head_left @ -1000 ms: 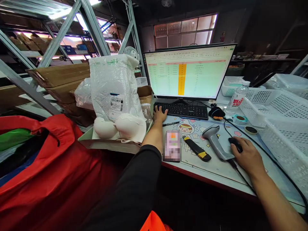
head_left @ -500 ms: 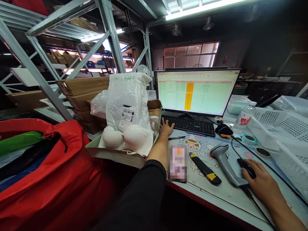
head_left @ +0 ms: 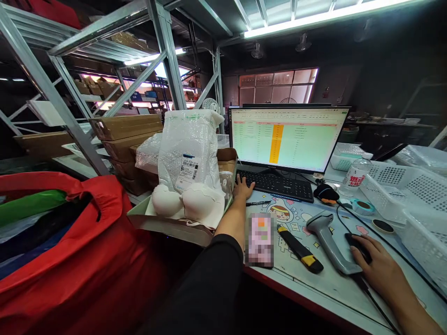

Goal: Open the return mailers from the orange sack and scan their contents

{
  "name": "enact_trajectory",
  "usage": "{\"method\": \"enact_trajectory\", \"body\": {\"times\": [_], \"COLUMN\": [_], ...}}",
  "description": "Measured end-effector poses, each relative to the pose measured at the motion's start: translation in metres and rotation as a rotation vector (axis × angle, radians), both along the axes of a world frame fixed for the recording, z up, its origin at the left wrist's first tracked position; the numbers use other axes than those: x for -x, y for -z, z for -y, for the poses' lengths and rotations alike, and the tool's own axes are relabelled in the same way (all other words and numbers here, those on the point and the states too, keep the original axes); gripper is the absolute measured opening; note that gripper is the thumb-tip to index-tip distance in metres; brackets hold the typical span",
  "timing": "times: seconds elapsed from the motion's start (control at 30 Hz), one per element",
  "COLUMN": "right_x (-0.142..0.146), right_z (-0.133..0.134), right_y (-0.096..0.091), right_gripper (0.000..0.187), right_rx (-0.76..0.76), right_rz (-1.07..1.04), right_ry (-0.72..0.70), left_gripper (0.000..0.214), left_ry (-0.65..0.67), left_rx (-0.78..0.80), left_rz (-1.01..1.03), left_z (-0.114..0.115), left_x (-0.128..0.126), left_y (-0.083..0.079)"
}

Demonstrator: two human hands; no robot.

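Lit Window [head_left: 278,86], Dim Room

The paned window interrupted a dark wall [head_left: 370,81], its right edge brightest. Left of the window rose a grey, cross-braced metal rack [head_left: 171,56], and farther left, shelves [head_left: 91,98] loaded with cartons [head_left: 109,89]. Above the window, a white tube light [head_left: 314,20] glowed under ribbed decking [head_left: 279,14]. Right of the window stood a cluttered counter [head_left: 380,122]; in front, a pale desk [head_left: 335,288].

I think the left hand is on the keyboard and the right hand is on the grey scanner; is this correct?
Not quite: the head view shows the right hand on the black mouse, not the grey scanner. The left hand is on the keyboard.
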State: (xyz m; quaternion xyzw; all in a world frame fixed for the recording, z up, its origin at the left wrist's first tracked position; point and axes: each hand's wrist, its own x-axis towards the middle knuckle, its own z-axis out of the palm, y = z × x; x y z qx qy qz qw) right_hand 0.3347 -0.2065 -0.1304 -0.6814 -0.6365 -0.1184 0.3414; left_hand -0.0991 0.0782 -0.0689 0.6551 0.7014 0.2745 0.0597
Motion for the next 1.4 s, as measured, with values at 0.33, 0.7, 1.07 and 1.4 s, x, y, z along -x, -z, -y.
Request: {"method": "enact_trajectory", "body": {"times": [0.33,0.7,1.07,1.4], "right_x": [0.015,0.026,0.028,0.030], "right_z": [0.010,0.015,0.016,0.018], "right_y": [-0.012,-0.022,-0.026,-0.027], "right_gripper": [0.045,0.038,0.040,0.038], "right_rx": [0.007,-0.014,0.017,-0.003], "right_rz": [0.066,0.077,0.019,0.046], "right_ry": [0.150,0.181,0.165,0.182], "left_gripper": [0.071,0.071,0.071,0.069], "left_ry": [-0.009,-0.013,-0.012,-0.014], "left_rx": [0.002,-0.022,-0.013,-0.019], "left_rz": [-0.015,-0.033,-0.033,-0.035], "left_z": [0.003,-0.002,-0.002,-0.001], "left_x": [-0.003,-0.004,-0.003,-0.004], "left_y": [-0.005,-0.002,-0.003,-0.004]}}
